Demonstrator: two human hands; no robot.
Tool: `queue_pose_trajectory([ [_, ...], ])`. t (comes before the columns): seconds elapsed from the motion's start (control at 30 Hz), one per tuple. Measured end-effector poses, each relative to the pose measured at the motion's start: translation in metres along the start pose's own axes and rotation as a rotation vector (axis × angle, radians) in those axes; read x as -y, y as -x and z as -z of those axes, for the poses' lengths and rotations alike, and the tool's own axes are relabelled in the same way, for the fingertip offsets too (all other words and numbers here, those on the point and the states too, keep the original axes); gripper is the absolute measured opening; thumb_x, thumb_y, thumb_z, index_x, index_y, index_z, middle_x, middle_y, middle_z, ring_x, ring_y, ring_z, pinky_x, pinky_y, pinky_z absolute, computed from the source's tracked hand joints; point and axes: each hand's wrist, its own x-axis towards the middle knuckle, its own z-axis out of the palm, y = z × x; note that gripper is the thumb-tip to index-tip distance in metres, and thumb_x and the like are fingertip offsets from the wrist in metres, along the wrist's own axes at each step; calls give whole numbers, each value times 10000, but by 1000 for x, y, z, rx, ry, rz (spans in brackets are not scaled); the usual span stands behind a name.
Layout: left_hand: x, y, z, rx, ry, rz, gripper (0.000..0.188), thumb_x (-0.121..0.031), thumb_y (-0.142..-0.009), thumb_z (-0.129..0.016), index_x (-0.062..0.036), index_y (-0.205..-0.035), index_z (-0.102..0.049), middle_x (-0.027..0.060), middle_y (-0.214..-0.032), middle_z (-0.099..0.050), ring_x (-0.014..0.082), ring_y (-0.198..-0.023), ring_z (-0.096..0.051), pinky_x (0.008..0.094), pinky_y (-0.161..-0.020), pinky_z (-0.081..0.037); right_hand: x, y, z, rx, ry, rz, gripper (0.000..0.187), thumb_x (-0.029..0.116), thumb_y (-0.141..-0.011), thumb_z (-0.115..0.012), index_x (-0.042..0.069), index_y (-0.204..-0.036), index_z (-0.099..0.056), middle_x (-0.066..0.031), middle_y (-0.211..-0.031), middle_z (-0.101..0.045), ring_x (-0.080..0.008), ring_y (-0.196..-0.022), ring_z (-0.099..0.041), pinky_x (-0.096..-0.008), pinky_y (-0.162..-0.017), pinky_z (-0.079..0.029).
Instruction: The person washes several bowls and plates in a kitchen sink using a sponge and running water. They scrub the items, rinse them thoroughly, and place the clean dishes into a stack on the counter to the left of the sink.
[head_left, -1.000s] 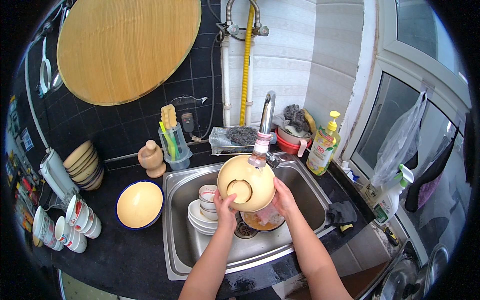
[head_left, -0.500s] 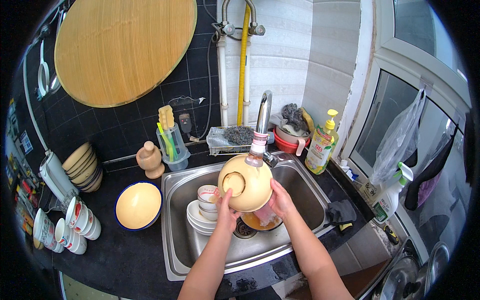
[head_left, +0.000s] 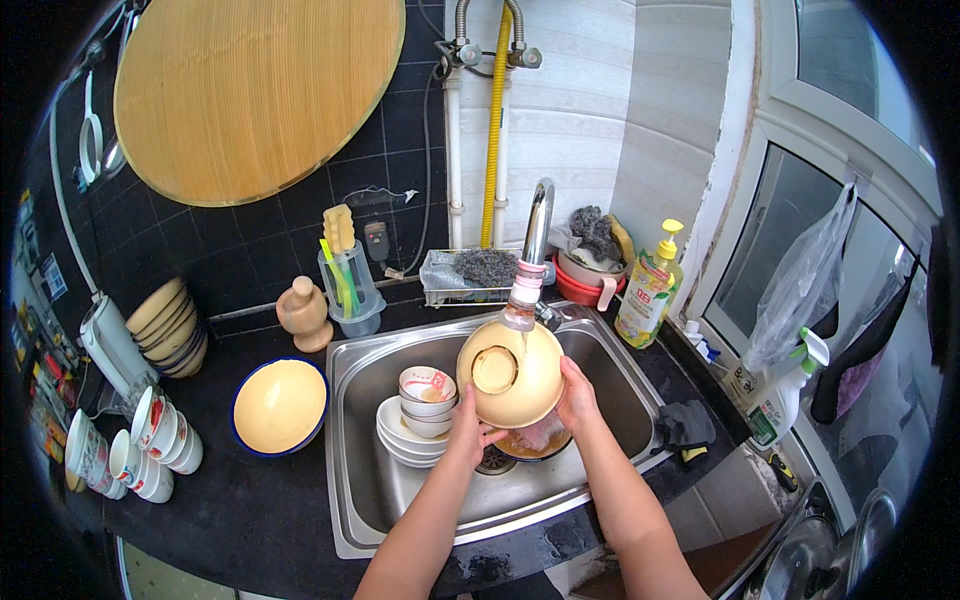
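Clamping a cream bowl (head_left: 535, 375) on opposite sides, the left hand (head_left: 466, 430) and right hand (head_left: 577, 396) tilt it base-upward under the faucet (head_left: 527, 290), above the sink (head_left: 360, 490); the spread grip probably leaves its outer face exposed to any flow, itself hard to discern. Nested small bowls (head_left: 427, 407) stand to the left, out of the hands' way.

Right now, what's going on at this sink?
A person is holding an upturned cream bowl under the faucet with both hands, left hand and right hand at opposite sides. In the sink, small bowls and white plates are stacked to the left; a pink cloth sits in another dish beneath the held bowl. A blue-rimmed bowl rests on the counter to the left.
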Motion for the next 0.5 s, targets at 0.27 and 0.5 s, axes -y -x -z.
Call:
queue_pose_trajectory([
  [0.27, 10, -7, 7, -64, -51, 168, 597, -508, -844, -446, -26, -1186, -367, 137, -1060, -544, 268, -844, -602, 336, -580, -532, -8, -4, 11, -362, 82, -126, 247, 179, -835, -420, -5, -949, -540, -111, -959, -593, -222, -874, -573, -339, -805, -451],
  [0.5, 5, 4, -9, -48, 39, -14, 366, -144, -888, -462, -1, -1182, -297, 191, -1046, -504, 280, -834, -595, 359, -660, -539, -18, -31, 70, -518, -111, -127, 285, 142, -802, -320, -27, -910, -523, -160, -955, -578, -285, -889, -567, -416, -818, -458],
])
